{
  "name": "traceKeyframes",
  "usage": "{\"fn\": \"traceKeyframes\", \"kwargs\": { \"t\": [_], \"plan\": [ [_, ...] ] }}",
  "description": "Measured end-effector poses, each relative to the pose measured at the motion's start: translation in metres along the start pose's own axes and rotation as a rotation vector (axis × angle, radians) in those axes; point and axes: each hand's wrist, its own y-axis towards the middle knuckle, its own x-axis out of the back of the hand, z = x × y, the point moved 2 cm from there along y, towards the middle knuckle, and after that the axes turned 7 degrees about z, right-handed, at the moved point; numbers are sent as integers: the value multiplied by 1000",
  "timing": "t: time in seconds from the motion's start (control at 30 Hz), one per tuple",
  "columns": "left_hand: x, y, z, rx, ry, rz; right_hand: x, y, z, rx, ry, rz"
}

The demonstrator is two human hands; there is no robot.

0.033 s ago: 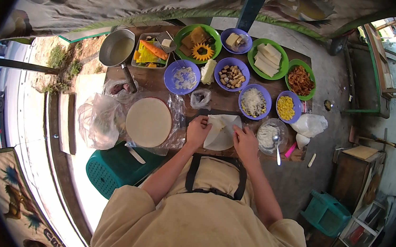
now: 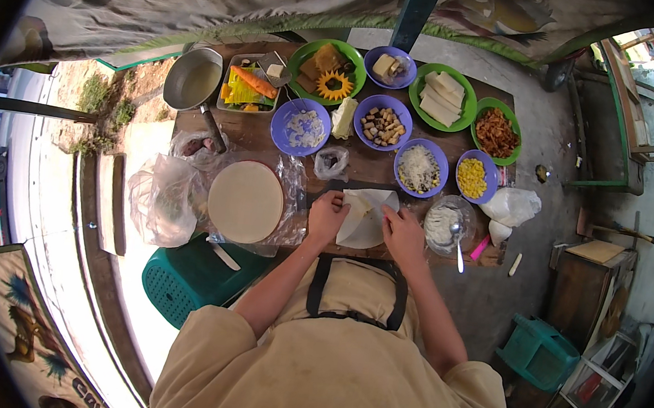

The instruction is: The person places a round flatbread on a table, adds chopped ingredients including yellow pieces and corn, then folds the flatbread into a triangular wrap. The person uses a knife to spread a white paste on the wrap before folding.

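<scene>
A thin, pale wrapper sheet [image 2: 361,229] lies before me at the table's near edge, its far part partly folded over. My left hand [image 2: 327,217] pinches its left edge with closed fingers. On the opposite edge, the thumb and fingers of my right hand [image 2: 405,233] are closed too. Whether anything is inside the fold I cannot make out. To the left rests a round stack of the same wrappers [image 2: 244,204] on plastic film. Right of my right hand stands a see-through bowl of white paste [image 2: 442,224] with a metal spoon [image 2: 459,252] in it.
Beyond are purple bowls of corn [image 2: 471,177], grated white shreds [image 2: 420,166] and browned cubes [image 2: 382,126]. Green plates hold pale strips [image 2: 441,100] and reddish-brown shreds [image 2: 497,133]. A saucepan [image 2: 194,81] stands far left. A green plastic stool [image 2: 178,280] is left of me.
My right hand has shifted very slightly left along the wrapper's edge. Everything else on the table looks the same.
</scene>
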Motion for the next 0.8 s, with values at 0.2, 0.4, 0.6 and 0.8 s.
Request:
{"fn": "traceKeyframes", "kwargs": {
  "t": [0.2, 0.4, 0.6, 0.8],
  "plan": [
    [-2, 1, 1, 34, -18, 12, -21, 11, 16, 77, 14, 56],
    [-4, 2, 2, 43, 38, -8, -15, -3, -3, 4, -26, -38],
    [-3, 2, 0, 59, 30, 0, -12, -11, -9, -125, 59, -8],
    [-2, -1, 3, 92, 42, 22, -27, -1, 16, 8, 134, 58]
  ]
}}
